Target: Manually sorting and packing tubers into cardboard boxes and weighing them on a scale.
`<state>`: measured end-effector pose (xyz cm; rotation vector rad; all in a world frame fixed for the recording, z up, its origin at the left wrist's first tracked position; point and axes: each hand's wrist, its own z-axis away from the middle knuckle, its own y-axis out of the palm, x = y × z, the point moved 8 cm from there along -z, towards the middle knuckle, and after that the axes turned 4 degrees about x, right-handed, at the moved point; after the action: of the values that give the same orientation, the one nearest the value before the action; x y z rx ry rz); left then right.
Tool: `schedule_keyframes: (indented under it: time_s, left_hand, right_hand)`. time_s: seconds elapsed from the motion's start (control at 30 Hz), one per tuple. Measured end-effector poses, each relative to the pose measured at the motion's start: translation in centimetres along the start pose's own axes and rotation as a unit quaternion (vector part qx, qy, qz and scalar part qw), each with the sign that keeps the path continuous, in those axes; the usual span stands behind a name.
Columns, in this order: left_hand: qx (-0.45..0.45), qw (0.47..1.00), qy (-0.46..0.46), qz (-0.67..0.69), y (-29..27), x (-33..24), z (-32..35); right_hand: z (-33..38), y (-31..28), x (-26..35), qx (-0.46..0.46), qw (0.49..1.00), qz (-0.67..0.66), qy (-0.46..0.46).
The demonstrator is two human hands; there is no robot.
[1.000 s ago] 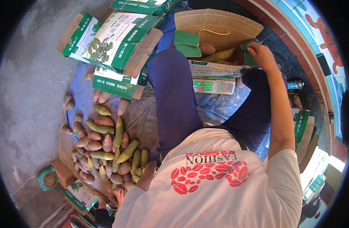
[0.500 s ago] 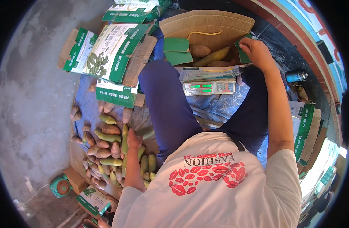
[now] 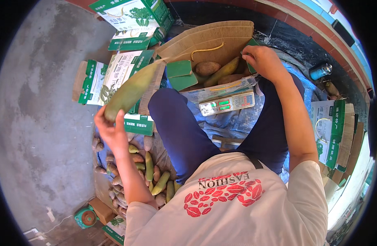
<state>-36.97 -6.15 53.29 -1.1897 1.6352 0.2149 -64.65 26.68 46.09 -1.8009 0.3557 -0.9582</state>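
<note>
My left hand (image 3: 113, 133) grips the thick end of a long green radish (image 3: 133, 90), raised over the flattened cartons; its thin end is slightly blurred and points toward the open cardboard box (image 3: 213, 41). At that box's right side, the fingers of my right hand (image 3: 262, 61) are closed on a green flap (image 3: 251, 44). Inside lie a brown sweet potato (image 3: 207, 68) and a green radish (image 3: 224, 74), with more produce partly hidden. The box appears to rest on a digital scale (image 3: 233, 102) with lit green displays, between my knees.
Sweet potatoes and green radishes (image 3: 160, 183) are heaped at my left on a sheet. Printed cartons (image 3: 131, 18) are stacked at the far left, and another carton (image 3: 330, 131) stands at right. A blue-topped bottle (image 3: 319, 71) lies beyond my right knee. A green round device (image 3: 86, 217) sits lower left.
My left hand has risen from the heap with a green radish and moved up and left. My right hand stays at the box flap. The whole view has shifted slightly.
</note>
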Motion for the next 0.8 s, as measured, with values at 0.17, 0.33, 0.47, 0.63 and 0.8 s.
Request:
schedule_keyframes:
  time_s: [0.17,0.33,0.47,0.63,0.8]
  left_hand:
    - [0.178,0.982,0.055,-0.017,10.6,-3.3,-2.1]
    - [0.271,0.959,0.05,-0.059,18.8,-2.0,-3.2]
    - [0.322,0.943,-0.024,-0.082,20.7,-0.5,-3.3]
    - [0.258,0.963,0.033,-0.073,16.7,-0.7,-3.2]
    - [0.205,0.978,-0.007,-0.045,10.4,3.5,-1.7]
  right_hand:
    - [0.4,-0.1,-0.2,-0.009,1.0,-0.001,-0.005]
    - [0.7,-0.5,-0.4,-0.002,1.0,-0.007,0.013]
    - [0.7,-0.7,-0.2,0.002,1.0,-0.023,0.018]
    - [0.8,-0.9,-0.2,-0.008,1.0,-0.022,0.014]
    - [0.4,-0.4,0.4,0.011,1.0,-0.017,0.018]
